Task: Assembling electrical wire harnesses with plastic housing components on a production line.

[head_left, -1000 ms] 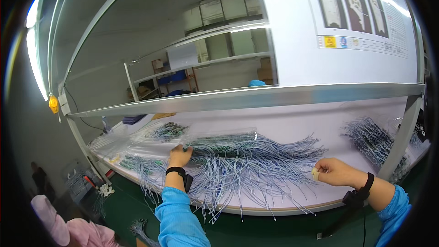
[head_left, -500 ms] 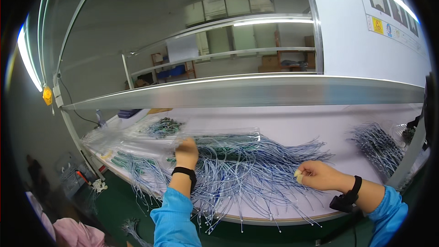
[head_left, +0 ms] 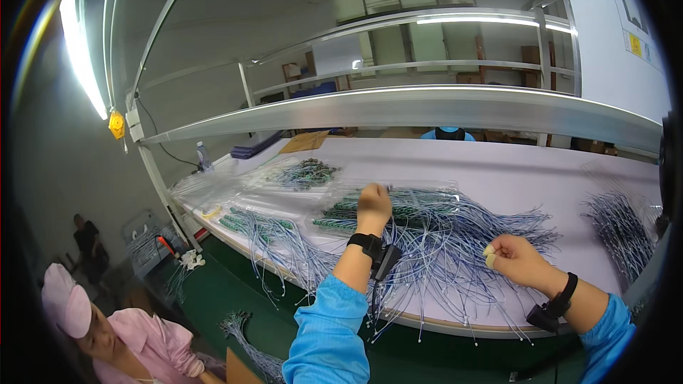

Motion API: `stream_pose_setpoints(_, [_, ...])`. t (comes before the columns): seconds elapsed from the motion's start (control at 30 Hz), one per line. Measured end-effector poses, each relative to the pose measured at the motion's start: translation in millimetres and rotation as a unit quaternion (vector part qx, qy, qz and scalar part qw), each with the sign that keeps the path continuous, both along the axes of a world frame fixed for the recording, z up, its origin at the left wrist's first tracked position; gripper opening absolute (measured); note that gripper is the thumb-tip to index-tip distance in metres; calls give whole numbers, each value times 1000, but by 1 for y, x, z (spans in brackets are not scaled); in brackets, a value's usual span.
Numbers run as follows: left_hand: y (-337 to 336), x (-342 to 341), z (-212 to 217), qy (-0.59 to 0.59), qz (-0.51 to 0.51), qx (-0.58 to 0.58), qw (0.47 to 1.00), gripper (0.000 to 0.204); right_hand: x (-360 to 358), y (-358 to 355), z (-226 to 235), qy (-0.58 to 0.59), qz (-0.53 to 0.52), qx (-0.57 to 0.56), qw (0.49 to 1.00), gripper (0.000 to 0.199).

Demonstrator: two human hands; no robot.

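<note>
1. Moved: since the earlier frame, my left hand (head_left: 374, 210) is farther along the central wire bundle (head_left: 462, 231), away from its left end; my view also shifts.
2. Left hand: fingers curled down on the bundle; I cannot tell what they grasp.
3. Right hand (head_left: 519, 259): fingers curled, yellow-covered tips drawn in beside the bundle's right side; I cannot tell whether they pinch a wire.
4. Central bundle: mid-bench (head_left: 512, 160), green ends leftward, pale-tipped wires hanging over the near edge.
5. Other batches: left wires (head_left: 263, 230), rear wires (head_left: 309, 173), right wires (head_left: 622, 231).
6. Progress, my judgement: green ends roughly aligned; many free wires left loose, ungathered; the right wires look tidier.
</note>
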State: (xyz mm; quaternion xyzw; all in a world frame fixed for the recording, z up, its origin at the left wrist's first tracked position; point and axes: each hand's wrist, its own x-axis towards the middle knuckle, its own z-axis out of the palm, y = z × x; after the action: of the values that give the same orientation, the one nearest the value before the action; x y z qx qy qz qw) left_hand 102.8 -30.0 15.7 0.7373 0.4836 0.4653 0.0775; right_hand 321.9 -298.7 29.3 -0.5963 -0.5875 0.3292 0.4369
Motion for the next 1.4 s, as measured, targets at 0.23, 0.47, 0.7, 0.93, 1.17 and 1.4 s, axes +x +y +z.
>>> stream_pose_setpoints(0.23, [-30, -12, 54, -317, -143, 38, 937, 20, -2, -21, 11, 21, -13, 1, 1000, 16])
stream_pose_setpoints(0.47, [-87, 10, 116, -568, -313, -196, 735, 22, 2, -35, 12, 42, -16, 8, 999, 17])
stream_pose_setpoints(0.7, [55, -47, -13, -150, 98, 61, 982, 22, -2, -40, 11, 43, 8, 15, 999, 18])
stream_pose_setpoints(0.93, [29, -81, -26, 15, 175, 110, 978, 22, 20, -20, 8, -5, -26, -3, 1000, 16])
stream_pose_setpoints(1.17, [51, -132, -29, 82, 282, -199, 935, 45, 21, 7, -5, -40, -27, 20, 999, 19])
stream_pose_setpoints(1.4, [93, -155, -46, 117, 235, -279, 924, 50, 21, 7, -11, -40, -30, 5, 999, 20])
